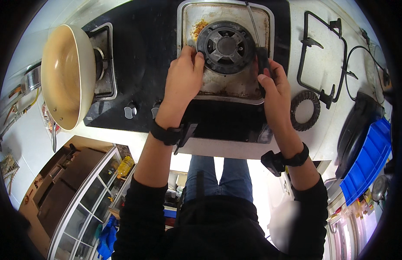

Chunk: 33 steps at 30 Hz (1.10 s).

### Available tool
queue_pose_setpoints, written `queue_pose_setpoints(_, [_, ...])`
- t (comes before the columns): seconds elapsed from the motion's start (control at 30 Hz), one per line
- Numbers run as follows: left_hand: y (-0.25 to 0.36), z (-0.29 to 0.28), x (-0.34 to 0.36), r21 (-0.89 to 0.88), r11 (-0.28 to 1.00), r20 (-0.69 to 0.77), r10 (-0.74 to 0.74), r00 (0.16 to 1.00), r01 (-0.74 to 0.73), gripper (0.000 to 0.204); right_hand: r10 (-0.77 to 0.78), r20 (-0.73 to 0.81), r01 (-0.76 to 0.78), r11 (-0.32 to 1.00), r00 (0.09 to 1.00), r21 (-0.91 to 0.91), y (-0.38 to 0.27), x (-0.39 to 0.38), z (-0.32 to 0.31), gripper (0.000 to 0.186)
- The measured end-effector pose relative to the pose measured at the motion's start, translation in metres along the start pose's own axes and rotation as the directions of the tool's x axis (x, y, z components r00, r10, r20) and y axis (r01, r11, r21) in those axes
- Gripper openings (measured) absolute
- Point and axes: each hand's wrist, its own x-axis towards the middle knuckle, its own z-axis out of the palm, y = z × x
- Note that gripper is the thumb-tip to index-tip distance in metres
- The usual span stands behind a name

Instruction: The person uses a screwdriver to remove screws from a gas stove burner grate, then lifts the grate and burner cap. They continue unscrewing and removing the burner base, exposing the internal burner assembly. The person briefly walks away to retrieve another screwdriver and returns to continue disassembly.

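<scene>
The right hand (277,89) grasps a black-handled screwdriver (262,56) near the right edge of the stained metal tray (225,90), while the left hand (183,78), grip unclear, touches the round burner (227,46).

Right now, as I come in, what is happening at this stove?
The person's left hand is at the left edge of the burner. The right hand holds a black-handled screwdriver along the right side, its shaft pointing away from the person. A black pan support and a toothed ring lie on the counter at right.
</scene>
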Motion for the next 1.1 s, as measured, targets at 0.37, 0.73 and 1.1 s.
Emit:
queue_pose_setpoints(0.37, [0.035,0.005,-0.009,0.224,0.936,-0.141,0.307,0.941,-0.272,0.044,-0.034,0.050,0.031,0.997,0.998,0.075,0.008,0.001,-0.019,0.045])
queue_pose_setpoints(0.73, [0.041,0.015,0.000,0.301,0.903,-0.122,0.355,0.927,-0.306,0.041,-0.010,0.018,0.007,0.993,1.000,0.121,0.018,-0.018,-0.045,0.044])
queue_pose_setpoints(1.1, [0.047,0.014,0.001,0.244,0.914,-0.118,0.361,0.925,-0.326,0.038,0.020,0.050,-0.023,0.998,0.999,0.059,0.014,-0.030,-0.049,0.046])
